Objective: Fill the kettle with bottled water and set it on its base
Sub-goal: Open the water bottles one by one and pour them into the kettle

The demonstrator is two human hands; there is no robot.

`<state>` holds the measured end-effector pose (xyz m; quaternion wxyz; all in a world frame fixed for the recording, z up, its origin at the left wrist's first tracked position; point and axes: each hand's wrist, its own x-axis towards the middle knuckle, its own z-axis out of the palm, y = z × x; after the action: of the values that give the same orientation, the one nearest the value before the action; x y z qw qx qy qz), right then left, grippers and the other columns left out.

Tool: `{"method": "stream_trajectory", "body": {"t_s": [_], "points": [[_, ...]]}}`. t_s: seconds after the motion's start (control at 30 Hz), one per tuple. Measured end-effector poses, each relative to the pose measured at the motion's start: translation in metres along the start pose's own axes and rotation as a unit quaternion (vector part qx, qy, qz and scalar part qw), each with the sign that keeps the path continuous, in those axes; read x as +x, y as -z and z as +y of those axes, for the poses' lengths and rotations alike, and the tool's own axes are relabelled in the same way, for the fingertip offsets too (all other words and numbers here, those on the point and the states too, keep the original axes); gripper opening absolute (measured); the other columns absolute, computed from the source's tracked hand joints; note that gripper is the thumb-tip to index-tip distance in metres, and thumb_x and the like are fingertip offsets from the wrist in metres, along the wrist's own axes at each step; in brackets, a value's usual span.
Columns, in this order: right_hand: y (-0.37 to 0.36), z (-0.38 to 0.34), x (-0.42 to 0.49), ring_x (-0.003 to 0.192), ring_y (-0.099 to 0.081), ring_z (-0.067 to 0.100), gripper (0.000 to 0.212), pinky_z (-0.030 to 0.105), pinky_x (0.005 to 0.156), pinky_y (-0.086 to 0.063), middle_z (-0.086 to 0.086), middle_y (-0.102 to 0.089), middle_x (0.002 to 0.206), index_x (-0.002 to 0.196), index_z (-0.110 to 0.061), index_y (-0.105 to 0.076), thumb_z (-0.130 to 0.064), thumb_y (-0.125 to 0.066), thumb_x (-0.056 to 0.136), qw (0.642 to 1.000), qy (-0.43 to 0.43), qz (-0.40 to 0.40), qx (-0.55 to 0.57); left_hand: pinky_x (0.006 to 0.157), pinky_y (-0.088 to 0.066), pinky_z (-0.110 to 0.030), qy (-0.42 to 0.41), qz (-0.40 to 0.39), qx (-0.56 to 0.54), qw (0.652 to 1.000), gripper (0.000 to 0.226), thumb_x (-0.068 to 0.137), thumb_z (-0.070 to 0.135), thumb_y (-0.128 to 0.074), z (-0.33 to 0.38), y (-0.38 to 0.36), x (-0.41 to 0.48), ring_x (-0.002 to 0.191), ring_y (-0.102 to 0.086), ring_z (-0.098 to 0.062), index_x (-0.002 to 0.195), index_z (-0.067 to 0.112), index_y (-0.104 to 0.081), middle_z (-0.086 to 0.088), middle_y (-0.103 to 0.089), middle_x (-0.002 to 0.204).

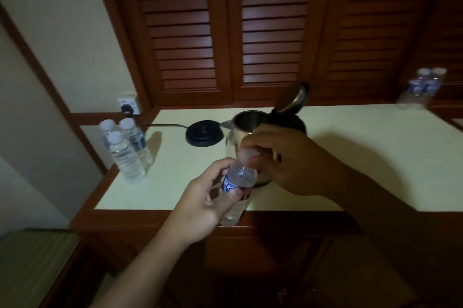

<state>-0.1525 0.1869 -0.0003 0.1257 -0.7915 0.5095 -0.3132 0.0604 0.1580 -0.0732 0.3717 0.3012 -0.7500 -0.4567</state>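
A small clear water bottle (239, 182) with a blue label is held over the table's front edge. My left hand (208, 203) grips its body. My right hand (283, 157) pinches the white cap (246, 154) at its top. Just behind the bottle stands the steel kettle (246, 122) on the cream tabletop, its lid (292, 98) tipped up and open, its lower body hidden by my right hand. The black round base (204, 132) lies left of the kettle, with nothing on it, and its cord runs left to a wall socket (129, 104).
Three capped water bottles (125, 149) stand at the table's left end. More bottles (421, 89) stand at the far right corner. Dark louvred wooden doors (263, 32) rise behind the table (363, 157). A wooden front edge runs below my hands.
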Motion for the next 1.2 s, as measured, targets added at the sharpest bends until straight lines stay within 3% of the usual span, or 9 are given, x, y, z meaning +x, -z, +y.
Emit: {"method": "stream_trajectory", "body": {"t_s": [0.2,0.37,0.47,0.57,0.73,0.83,0.97,1.03,1.2], "points": [[0.040,0.009,-0.029,0.110,-0.050,-0.015,0.036,0.001,0.088,-0.038,-0.012,-0.061,0.121,0.124,-0.016,-0.066,0.004,-0.060,0.094,1.000,0.009,-0.029,-0.009,0.102,-0.052,-0.037,0.029,-0.129,-0.137,0.982,0.044,0.098,0.017,-0.061,-0.001,-0.018,0.028,0.126,-0.065,-0.027,0.140,0.008,-0.057,-0.011,-0.071,0.132],[0.042,0.023,-0.042,0.122,-0.048,-0.012,0.045,0.006,0.098,-0.038,-0.024,-0.056,0.126,0.127,-0.025,-0.061,0.006,-0.059,0.095,1.000,0.027,0.011,-0.011,0.106,-0.052,-0.041,0.046,-0.164,-0.190,0.967,0.040,0.099,0.008,-0.054,-0.001,-0.022,0.035,0.128,-0.064,-0.032,0.138,0.010,-0.061,-0.015,-0.070,0.134],[0.035,0.028,-0.045,0.126,-0.052,0.006,0.049,0.022,0.103,-0.045,-0.011,-0.058,0.130,0.132,-0.030,-0.060,0.005,-0.059,0.096,0.997,0.035,0.063,-0.009,0.108,-0.050,-0.042,0.052,-0.152,-0.162,0.974,0.044,0.098,0.009,-0.053,-0.004,-0.018,0.035,0.131,-0.062,-0.033,0.142,0.007,-0.057,-0.015,-0.069,0.135],[0.027,0.036,-0.048,0.116,-0.055,0.004,0.041,0.016,0.095,-0.045,-0.014,-0.057,0.122,0.129,-0.032,-0.063,-0.005,-0.058,0.099,0.992,-0.009,0.126,-0.016,0.103,-0.053,-0.035,0.070,-0.112,-0.135,0.982,0.043,0.097,0.016,-0.056,-0.001,-0.009,0.030,0.128,-0.065,-0.025,0.140,0.015,-0.059,-0.006,-0.072,0.132],[-0.025,0.068,-0.061,0.093,-0.056,-0.006,0.017,0.005,0.074,-0.038,-0.022,-0.058,0.101,0.114,-0.034,-0.062,-0.032,-0.063,0.097,0.964,-0.213,0.159,-0.003,0.108,-0.051,-0.048,0.045,-0.004,-0.003,0.999,0.035,0.103,0.017,-0.062,0.010,0.010,0.035,0.120,-0.067,-0.011,0.134,0.034,-0.064,0.011,-0.073,0.126],[-0.055,0.097,-0.065,0.090,-0.059,0.007,0.015,0.023,0.075,-0.042,-0.013,-0.065,0.097,0.106,-0.026,-0.066,-0.035,-0.062,0.095,0.953,-0.252,0.160,-0.055,0.105,-0.054,-0.049,0.038,0.063,0.041,0.996,0.036,0.102,0.017,-0.065,0.020,0.019,0.046,0.118,-0.066,-0.009,0.131,0.038,-0.064,0.014,-0.072,0.124],[-0.075,0.129,-0.064,0.086,-0.067,0.022,0.031,0.035,0.079,-0.050,-0.004,-0.074,0.092,0.097,-0.028,-0.070,-0.045,-0.044,0.093,0.929,-0.284,0.093,-0.219,0.094,-0.050,-0.029,0.035,0.102,0.178,0.978,0.039,0.100,0.023,-0.068,0.040,0.031,0.068,0.107,-0.060,0.007,0.136,0.036,-0.061,0.022,-0.066,0.119],[-0.081,0.141,-0.068,0.085,-0.065,0.019,0.039,0.035,0.081,-0.050,-0.007,-0.073,0.089,0.092,-0.030,-0.071,-0.050,-0.037,0.090,0.934,-0.280,0.109,-0.191,0.086,-0.049,-0.030,0.008,0.099,0.288,0.952,0.042,0.099,0.026,-0.070,0.046,0.039,0.081,0.102,-0.062,-0.007,0.139,0.034,-0.060,0.011,-0.067,0.119],[-0.095,0.159,-0.068,0.090,-0.058,0.012,0.035,0.034,0.085,-0.046,-0.012,-0.063,0.098,0.099,-0.029,-0.067,-0.051,-0.041,0.093,0.942,-0.234,0.089,-0.225,0.099,-0.045,-0.042,-0.045,0.060,0.472,0.878,0.051,0.099,0.033,-0.066,0.042,0.048,0.115,0.125,-0.052,-0.028,0.148,0.031,-0.051,-0.003,-0.061,0.131]]}}
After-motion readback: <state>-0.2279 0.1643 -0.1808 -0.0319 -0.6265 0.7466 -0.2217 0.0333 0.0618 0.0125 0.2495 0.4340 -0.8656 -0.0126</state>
